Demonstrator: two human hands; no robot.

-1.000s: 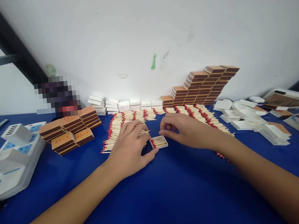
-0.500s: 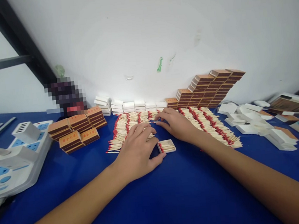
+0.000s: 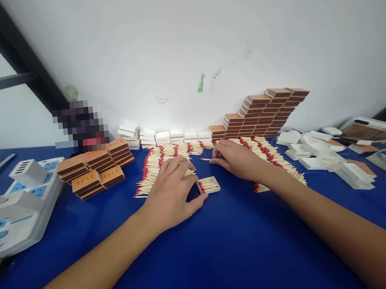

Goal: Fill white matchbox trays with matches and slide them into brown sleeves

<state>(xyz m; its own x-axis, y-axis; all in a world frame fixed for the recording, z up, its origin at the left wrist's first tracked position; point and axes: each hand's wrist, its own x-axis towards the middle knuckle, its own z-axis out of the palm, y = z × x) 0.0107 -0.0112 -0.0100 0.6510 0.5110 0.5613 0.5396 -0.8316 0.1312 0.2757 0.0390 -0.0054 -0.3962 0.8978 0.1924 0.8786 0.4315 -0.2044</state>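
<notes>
My left hand [image 3: 172, 195] rests on the blue table with its thumb and forefinger at the left end of an open matchbox tray [image 3: 213, 189], steadying it. Several matches with red heads lie inside that white tray. Just beyond it, my right hand [image 3: 236, 160] pinches a single match [image 3: 204, 159] between thumb and finger, its red head pointing left. Loose matches lie in rows on both sides: a left pile [image 3: 152, 167], partly under my left hand, and a right pile [image 3: 273, 154], partly behind my right hand and forearm.
Filled-looking matchboxes stand in a stepped stack [image 3: 262, 114] against the wall, with more boxes [image 3: 95, 166] at left. White trays [image 3: 163, 137] line the wall; loose white box pieces [image 3: 318, 152] lie at right. A power strip [image 3: 32, 221] occupies the left side.
My right hand has drawn slightly toward me and right, and the match in its pinch now shows clearly. My left hand stays at the tray. The view has shifted a little.
</notes>
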